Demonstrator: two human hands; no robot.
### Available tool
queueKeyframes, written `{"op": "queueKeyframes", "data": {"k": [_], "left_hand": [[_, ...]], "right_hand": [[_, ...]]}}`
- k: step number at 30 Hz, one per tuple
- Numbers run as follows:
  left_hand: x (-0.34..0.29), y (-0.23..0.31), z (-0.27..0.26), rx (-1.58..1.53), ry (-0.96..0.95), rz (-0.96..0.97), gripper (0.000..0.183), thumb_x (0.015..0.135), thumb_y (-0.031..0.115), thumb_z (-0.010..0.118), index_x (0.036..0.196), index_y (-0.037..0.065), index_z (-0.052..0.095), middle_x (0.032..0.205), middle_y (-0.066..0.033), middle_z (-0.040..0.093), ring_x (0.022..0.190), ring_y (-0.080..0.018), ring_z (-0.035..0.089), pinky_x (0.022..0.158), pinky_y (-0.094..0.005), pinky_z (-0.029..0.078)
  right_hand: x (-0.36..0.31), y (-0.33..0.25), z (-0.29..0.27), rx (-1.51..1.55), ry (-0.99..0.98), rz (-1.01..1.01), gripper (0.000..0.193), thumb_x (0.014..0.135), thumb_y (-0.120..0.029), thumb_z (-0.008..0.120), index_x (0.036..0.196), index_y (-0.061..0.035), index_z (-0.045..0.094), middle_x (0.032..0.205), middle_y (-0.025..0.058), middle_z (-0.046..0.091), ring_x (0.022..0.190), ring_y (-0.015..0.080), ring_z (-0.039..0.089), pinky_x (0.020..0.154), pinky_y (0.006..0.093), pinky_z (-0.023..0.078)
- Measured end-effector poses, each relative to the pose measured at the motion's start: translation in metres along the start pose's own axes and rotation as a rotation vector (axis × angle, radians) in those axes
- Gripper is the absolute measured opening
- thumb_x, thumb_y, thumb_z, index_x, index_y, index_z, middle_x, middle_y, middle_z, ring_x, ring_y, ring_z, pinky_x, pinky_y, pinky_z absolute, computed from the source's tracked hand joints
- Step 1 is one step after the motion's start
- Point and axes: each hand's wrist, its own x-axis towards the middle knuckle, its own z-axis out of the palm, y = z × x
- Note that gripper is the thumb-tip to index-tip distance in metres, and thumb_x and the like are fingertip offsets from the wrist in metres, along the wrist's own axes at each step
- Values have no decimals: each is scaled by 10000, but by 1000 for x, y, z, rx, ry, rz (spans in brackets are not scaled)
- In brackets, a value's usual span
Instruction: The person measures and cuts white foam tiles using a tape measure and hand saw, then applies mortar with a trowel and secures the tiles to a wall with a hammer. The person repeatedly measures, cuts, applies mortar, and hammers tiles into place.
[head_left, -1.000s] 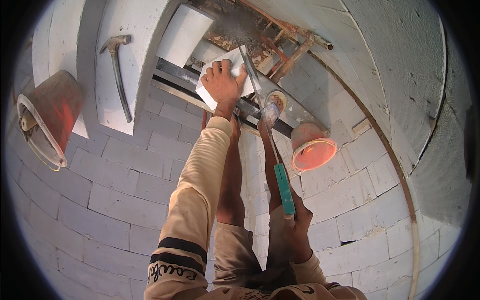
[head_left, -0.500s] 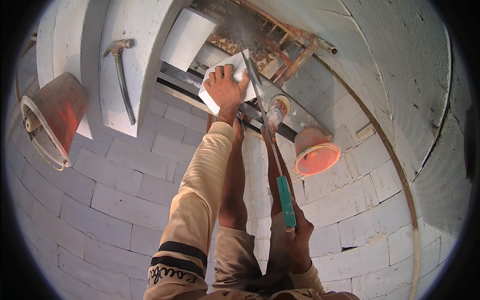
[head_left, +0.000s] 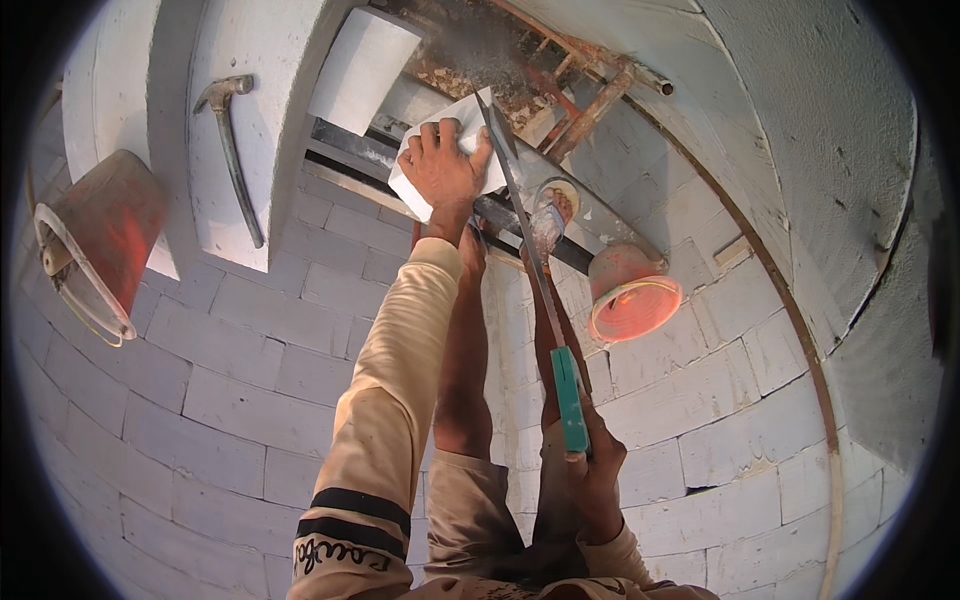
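Note:
My left hand [head_left: 443,172] presses down on a white block [head_left: 408,192], its fingers curled over the far side and its thumb beside the blade. The block lies across a dark beam. My right hand [head_left: 600,470] is wrapped round the green handle of a hand saw [head_left: 571,405]. Its long blade reaches up and away to the block's right side, where the tip stands against or in it. How deep the blade sits I cannot tell. A sandalled foot [head_left: 550,218] rests on the beam just right of the blade.
A claw hammer [head_left: 232,150] lies on a large pale block [head_left: 275,60] at left, near a reddish bucket [head_left: 115,215]. Another reddish bucket [head_left: 635,295] is right of the foot. Beyond are a loose white slab [head_left: 365,70] and a rusty frame [head_left: 590,115]. A pale block wall [head_left: 240,410] lies below.
The left hand and block appear slightly further left, along with the surroundings. The saw handle has moved slightly away from me; both hands keep their hold.

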Motion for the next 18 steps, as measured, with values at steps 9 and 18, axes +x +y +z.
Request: {"op": "queueKeyframes", "data": {"k": [9, 18], "left_hand": [[3, 3, -4, -11, -50, -21, 516, 912, 632, 650, 1082, 147, 678, 1066, -83, 614, 1056, -304, 567, 979, -481, 364], [6, 1, -1, -40, -25, -27, 505, 907, 620, 663, 1085, 148, 684, 1063, -79, 610, 1048, -299, 561, 966, -472, 362]], "right_hand": [[178, 2, 58, -131, 44, -112, 570, 1039, -398, 683, 1447, -8, 601, 1317, 326, 658, 1071, 475, 724, 832, 471, 596], [85, 1, 22, -215, 104, -244, 760, 1028, -598, 605, 1463, 24, 585, 1378, 271, 673, 1153, 432, 726, 880, 429, 620]]}}
